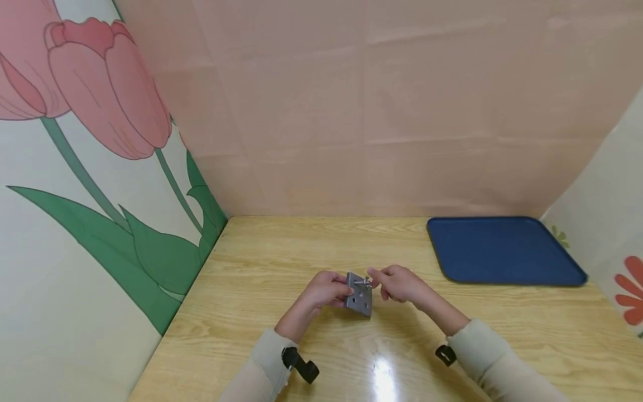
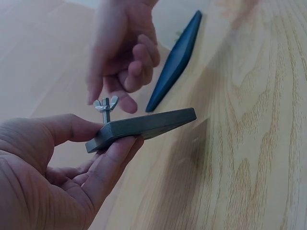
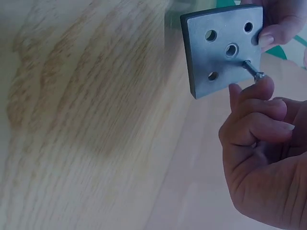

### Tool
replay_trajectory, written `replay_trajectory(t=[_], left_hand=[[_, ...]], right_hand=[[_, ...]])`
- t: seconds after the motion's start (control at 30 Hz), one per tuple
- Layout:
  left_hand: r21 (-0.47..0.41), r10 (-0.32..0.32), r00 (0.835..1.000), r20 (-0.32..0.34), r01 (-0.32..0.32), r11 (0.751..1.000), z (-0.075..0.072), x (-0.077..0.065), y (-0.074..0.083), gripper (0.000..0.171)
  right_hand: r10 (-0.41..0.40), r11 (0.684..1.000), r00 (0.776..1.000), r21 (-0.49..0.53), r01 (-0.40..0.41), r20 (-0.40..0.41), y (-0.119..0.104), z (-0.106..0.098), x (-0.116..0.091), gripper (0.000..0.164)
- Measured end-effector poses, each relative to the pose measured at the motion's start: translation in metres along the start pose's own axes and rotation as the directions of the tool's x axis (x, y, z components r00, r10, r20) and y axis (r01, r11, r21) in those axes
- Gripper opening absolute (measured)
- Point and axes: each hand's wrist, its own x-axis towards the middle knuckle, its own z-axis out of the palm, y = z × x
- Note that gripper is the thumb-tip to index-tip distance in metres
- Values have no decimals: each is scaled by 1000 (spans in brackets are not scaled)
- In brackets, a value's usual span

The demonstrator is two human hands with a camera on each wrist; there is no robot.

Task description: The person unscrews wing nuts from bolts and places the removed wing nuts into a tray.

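My left hand (image 1: 324, 290) grips a square grey metal plate (image 3: 201, 52) at its edge, thumb on one face and fingers on the other. Several round holes show in the plate, which stands tilted above the table. From one corner hole a bolt (image 3: 250, 69) sticks out, carrying a silver wing nut (image 2: 105, 104). My right hand (image 1: 402, 283) is at the wing nut, its other fingers loosely bent. In the left wrist view, two of its fingertips flank the wings with a gap; contact is hard to tell. The right wrist view partly hides the nut behind a finger.
A dark blue tray (image 1: 502, 251) lies at the back right of the wooden table (image 1: 281, 245). Behind the table rises a pinkish-brown covering (image 1: 361, 111). A tulip-patterned panel (image 1: 75, 167) stands at the left, and a white flowered panel (image 1: 610, 223) at the right.
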Motion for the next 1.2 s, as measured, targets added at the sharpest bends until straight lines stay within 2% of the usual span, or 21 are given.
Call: replay_trajectory(t=[0.1, 0.3, 0.4, 0.73, 0.8, 0.87, 0.93, 0.97, 1.07, 1.17, 1.2], left_hand=[[-5, 0, 1000, 5, 0, 1000, 1, 0, 1, 31], [-8, 13, 1000, 5, -13, 1000, 2, -2, 2, 30], [-7, 17, 1000, 5, -17, 1000, 3, -2, 1, 30], [-2, 3, 1000, 1, -3, 1000, 3, -1, 2, 28], [0, -3, 1000, 2, 3, 1000, 2, -1, 2, 28], [0, -8, 1000, 2, 8, 1000, 2, -1, 2, 28], [1, -8, 1000, 4, 8, 1000, 2, -1, 2, 29], [2, -3, 1000, 5, 3, 1000, 2, -1, 3, 30], [-1, -1, 1000, 2, 1, 1000, 2, -1, 3, 30], [8, 6, 1000, 1, -6, 1000, 2, -1, 1, 31], [6, 4, 1000, 0, -4, 1000, 2, -1, 1, 31]], right_hand=[[39, 998, 998, 57, -41, 42, 2, 0, 0, 58], [18, 992, 991, 125, -35, 131, 2, 0, -1, 62], [17, 991, 989, 132, -37, 149, -1, 0, -2, 61], [17, 995, 993, 95, -28, 119, -3, 2, -1, 53], [-17, 999, 996, 38, 14, 93, -2, 3, -1, 47], [-96, 993, 993, -57, 100, 71, -1, 3, -1, 41], [-200, 963, 978, -171, 207, 53, 0, 3, -2, 34], [-262, 934, 964, -239, 266, 49, 0, 3, -2, 31], [-424, 809, 904, -423, 408, 60, 1, 2, -5, 29], [-535, 667, 842, -579, 469, 67, 3, 3, -7, 31], [-555, 633, 829, -612, 474, 67, 3, 3, -7, 32]])
